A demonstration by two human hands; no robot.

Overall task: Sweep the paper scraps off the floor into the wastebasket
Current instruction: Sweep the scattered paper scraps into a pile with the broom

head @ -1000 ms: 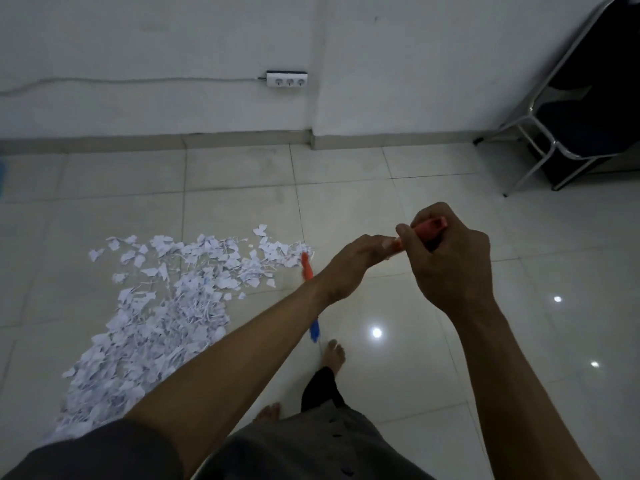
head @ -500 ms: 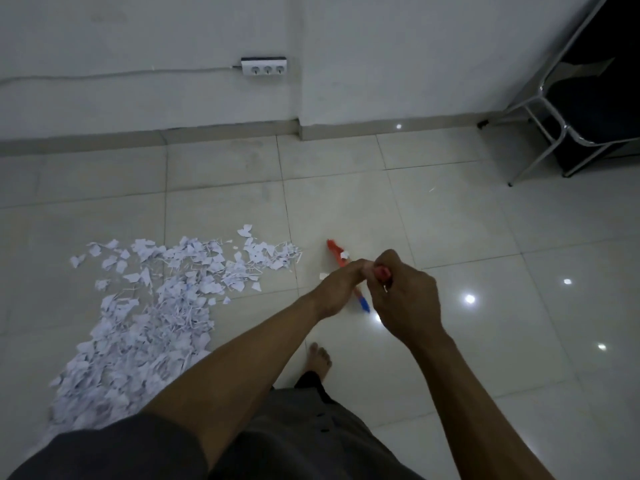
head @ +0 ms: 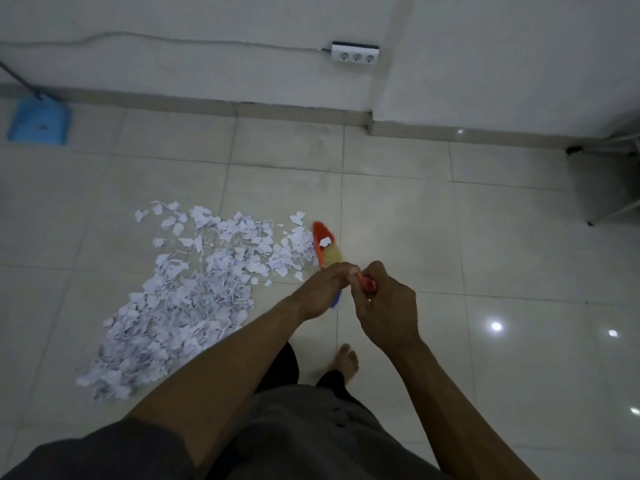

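A wide pile of white paper scraps (head: pixel 194 289) lies on the tiled floor, left of centre. A broom head (head: pixel 325 245) with orange, yellow and blue bristles rests against the pile's right edge, one scrap lying on it. Both hands grip its red handle, seen end-on: my left hand (head: pixel 322 289) lower down, my right hand (head: pixel 384 310) at the top end. No wastebasket is in view.
A blue dustpan (head: pixel 40 121) with a long handle leans by the wall at the far left. A white power strip (head: pixel 355 57) hangs on the wall. Metal chair legs (head: pixel 613 206) stand at the right. My bare foot (head: pixel 344 362) is below the hands.
The broom head has swept left from bare floor back against the right edge of the pile. The view has turned left and down, bringing the dustpan into sight.
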